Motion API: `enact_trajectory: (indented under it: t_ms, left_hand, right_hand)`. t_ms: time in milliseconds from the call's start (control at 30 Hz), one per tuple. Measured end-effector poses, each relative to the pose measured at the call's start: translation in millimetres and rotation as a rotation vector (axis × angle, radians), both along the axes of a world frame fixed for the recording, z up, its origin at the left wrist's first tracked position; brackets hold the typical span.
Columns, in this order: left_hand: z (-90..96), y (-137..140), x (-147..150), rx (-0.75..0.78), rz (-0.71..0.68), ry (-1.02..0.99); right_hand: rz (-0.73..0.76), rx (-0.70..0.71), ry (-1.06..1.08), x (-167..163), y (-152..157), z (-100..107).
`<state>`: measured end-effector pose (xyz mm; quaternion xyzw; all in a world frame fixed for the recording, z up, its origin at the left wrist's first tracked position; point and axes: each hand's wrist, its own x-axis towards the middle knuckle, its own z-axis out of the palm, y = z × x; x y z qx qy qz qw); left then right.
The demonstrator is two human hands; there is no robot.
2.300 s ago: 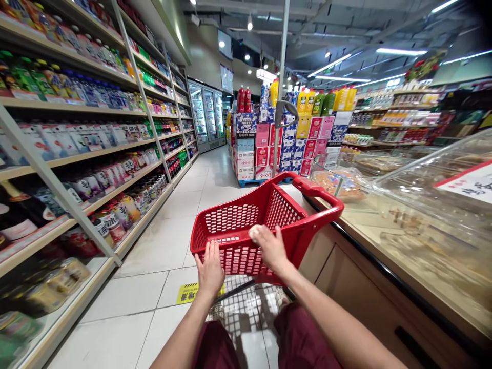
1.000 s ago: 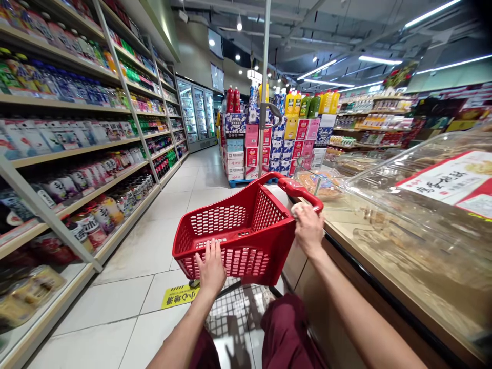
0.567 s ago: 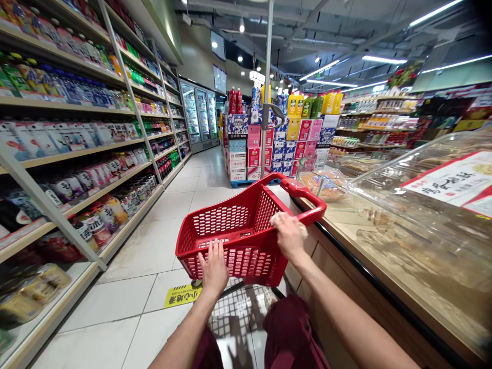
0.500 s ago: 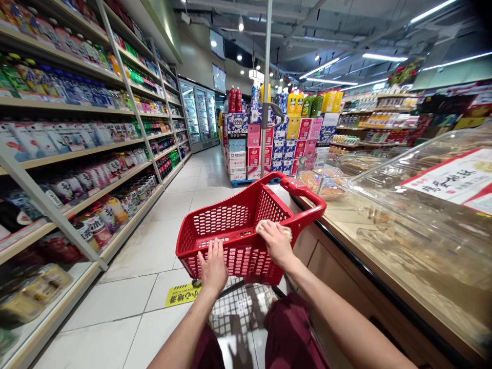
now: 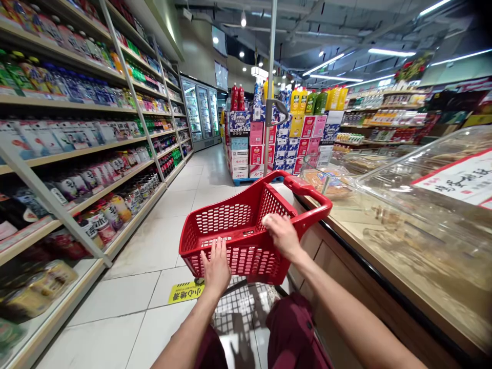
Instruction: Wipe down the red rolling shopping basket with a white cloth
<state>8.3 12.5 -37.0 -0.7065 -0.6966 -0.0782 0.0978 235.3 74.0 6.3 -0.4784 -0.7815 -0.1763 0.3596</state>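
Note:
A red plastic shopping basket cart (image 5: 246, 225) with perforated sides stands in front of my knees, its handle toward the right. My left hand (image 5: 217, 266) lies on the near rim with fingers stretched out, holding nothing. At the near rim's right part, my right hand (image 5: 282, 236) is closed around a pale cloth, pressed near the rim. Only a small light bit of the cloth (image 5: 266, 219) shows past the fingers. Inside the basket I see just its red perforated floor and walls.
Drink shelves (image 5: 80, 154) line the left side. A wooden display counter (image 5: 369, 246) with clear plastic covers stands close on the right. Ahead are a stack of drink cartons (image 5: 257, 154), a metal pole (image 5: 270, 66) and glass-door fridges (image 5: 200, 113). A yellow floor sticker (image 5: 186, 292) lies below.
My right hand has curled tighter around the cloth, so less of it shows, and has shifted slightly along the rim. My left hand stays on the rim. The view has shifted slightly.

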Motion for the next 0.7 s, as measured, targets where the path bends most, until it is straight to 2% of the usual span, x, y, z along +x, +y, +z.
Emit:
enact_trajectory:
  t_ms: [100,167,333,433,533,700]
  left_hand:
    - [0.0,0,0,-0.008,0.005,-0.001]
    - [0.2,0,0,-0.007,0.007,0.003]
    - [-0.7,-1,-3,0.014,-0.015,0.011]
    - [-1.5,-1,-3,0.015,-0.019,0.005]
    - [-0.7,0,0,0.000,-0.004,-0.012]
    - [3.1,-2,-1,-0.009,-0.007,-0.005]
  right_hand:
    - [-0.267,0.118,0.173,41,15,15]
    - [-0.342,0.164,0.157,65,20,21]
    - [-0.224,0.071,-0.148,101,13,20]
    - [-0.128,0.033,-0.230,116,10,18]
    - [-0.053,0.045,-0.178,95,7,10]
    - [0.136,0.024,-0.235,14,-7,-10]
